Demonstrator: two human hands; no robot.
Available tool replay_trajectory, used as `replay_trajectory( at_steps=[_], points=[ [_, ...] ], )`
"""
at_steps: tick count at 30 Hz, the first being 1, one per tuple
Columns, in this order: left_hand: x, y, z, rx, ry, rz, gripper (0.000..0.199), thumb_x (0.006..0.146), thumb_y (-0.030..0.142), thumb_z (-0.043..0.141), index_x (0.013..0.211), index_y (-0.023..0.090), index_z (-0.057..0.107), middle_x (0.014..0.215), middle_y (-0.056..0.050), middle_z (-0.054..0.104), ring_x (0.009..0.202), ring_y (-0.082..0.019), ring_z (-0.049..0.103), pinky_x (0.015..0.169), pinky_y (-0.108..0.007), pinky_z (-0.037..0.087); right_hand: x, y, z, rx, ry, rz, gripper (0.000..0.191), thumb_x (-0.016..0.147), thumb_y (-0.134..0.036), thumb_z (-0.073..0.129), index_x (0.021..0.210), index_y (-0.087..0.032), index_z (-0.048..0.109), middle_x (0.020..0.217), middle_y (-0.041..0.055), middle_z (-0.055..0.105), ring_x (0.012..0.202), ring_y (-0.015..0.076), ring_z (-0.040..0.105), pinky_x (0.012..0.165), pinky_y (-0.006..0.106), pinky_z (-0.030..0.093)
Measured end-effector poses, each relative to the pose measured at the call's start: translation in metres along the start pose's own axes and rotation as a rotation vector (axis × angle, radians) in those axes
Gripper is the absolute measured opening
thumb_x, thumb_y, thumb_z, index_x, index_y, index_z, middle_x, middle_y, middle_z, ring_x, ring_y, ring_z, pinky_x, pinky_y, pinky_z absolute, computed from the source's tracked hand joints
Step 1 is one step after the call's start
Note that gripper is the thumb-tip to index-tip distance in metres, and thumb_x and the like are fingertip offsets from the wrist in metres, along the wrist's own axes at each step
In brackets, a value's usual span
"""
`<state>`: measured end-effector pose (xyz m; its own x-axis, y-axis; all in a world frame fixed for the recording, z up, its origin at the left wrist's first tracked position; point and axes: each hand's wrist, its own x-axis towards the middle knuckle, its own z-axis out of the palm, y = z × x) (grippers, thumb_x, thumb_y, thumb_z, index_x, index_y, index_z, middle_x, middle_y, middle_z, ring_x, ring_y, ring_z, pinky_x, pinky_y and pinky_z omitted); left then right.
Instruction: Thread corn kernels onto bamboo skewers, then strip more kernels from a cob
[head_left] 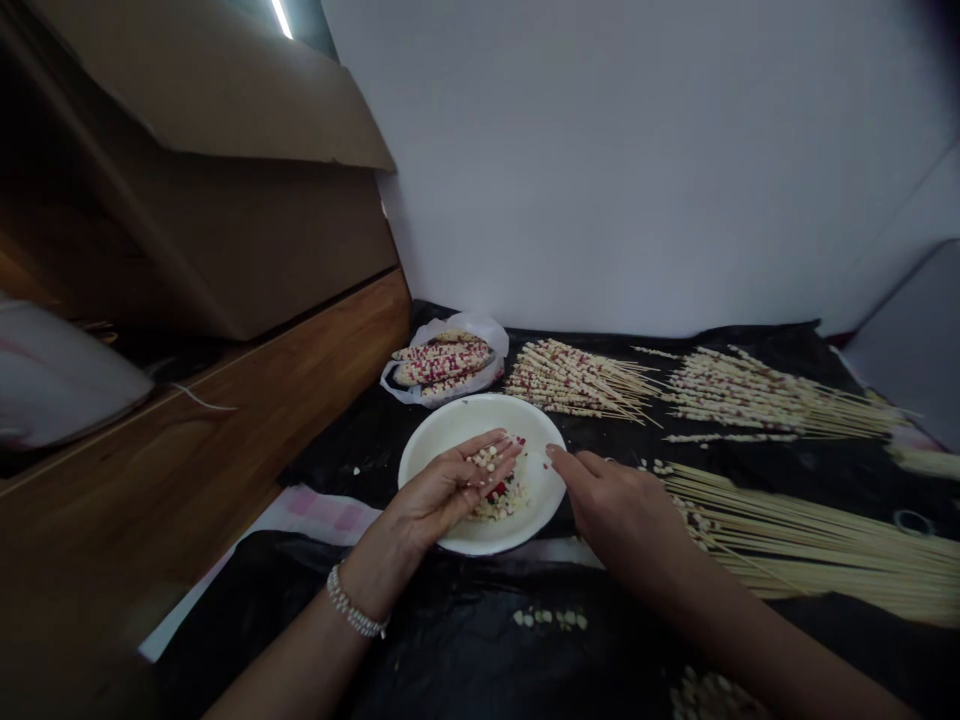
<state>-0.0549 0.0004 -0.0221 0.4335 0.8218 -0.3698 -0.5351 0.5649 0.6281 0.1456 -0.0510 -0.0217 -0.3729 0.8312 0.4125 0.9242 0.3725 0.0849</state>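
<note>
Over a white bowl, my left hand is turned palm up and cupped, holding several pale corn kernels. A beaded bracelet circles that wrist. Beneath the hand, loose pale and red kernels lie in the bowl, partly covered by my fingers. My right hand is at the bowl's right rim, its fingers curled and the thumb pressed to the index finger. What that pinch holds, if anything, is too small to make out.
Speckled corn cobs in a plastic bag stand behind the bowl. Kernel-threaded skewers lie behind right, with another pile farther right. Long sticks lie beside my right arm. A row of kernels is in front; a cardboard box stands left.
</note>
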Motion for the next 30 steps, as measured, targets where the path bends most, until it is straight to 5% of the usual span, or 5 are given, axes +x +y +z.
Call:
replay_trajectory(
  at_steps=[15, 20, 30],
  points=[
    [0.0, 0.001, 0.003, 0.05, 0.059, 0.043, 0.029, 0.077, -0.004, 0.057, 0.102, 0.007, 0.065, 0.112, -0.015, 0.068, 0.106, -0.018, 0.064, 0.087, -0.019, 0.052, -0.001, 0.001, 0.006, 0.021, 0.083, -0.022, 0.037, 0.082, -0.008, 0.044, 0.114, -0.015, 0.06, 0.073, 0.0018, 0.063, 0.054, 0.0127, 0.057, 0.047, 0.027, 0.028],
    [-0.001, 0.001, 0.009, 0.02, 0.165, 0.058, 0.031, 0.075, -0.006, 0.058, 0.101, 0.008, 0.066, 0.099, -0.013, 0.071, 0.095, -0.016, 0.068, 0.08, -0.017, 0.055, -0.001, 0.001, 0.003, 0.031, 0.083, -0.04, 0.04, 0.079, -0.005, 0.044, 0.114, -0.014, 0.061, 0.072, 0.0012, 0.063, 0.053, 0.0126, 0.057, 0.048, 0.027, 0.029],
    [0.002, -0.001, 0.002, 0.016, 0.192, 0.098, 0.026, 0.073, -0.001, 0.066, 0.095, 0.012, 0.067, 0.099, -0.007, 0.07, 0.085, -0.013, 0.068, 0.078, -0.019, 0.056, 0.0, -0.002, 0.001, 0.038, 0.106, -0.064, 0.042, 0.076, -0.003, 0.044, 0.112, -0.013, 0.062, 0.071, 0.0016, 0.063, 0.056, 0.014, 0.058, 0.049, 0.028, 0.028]
  ],
)
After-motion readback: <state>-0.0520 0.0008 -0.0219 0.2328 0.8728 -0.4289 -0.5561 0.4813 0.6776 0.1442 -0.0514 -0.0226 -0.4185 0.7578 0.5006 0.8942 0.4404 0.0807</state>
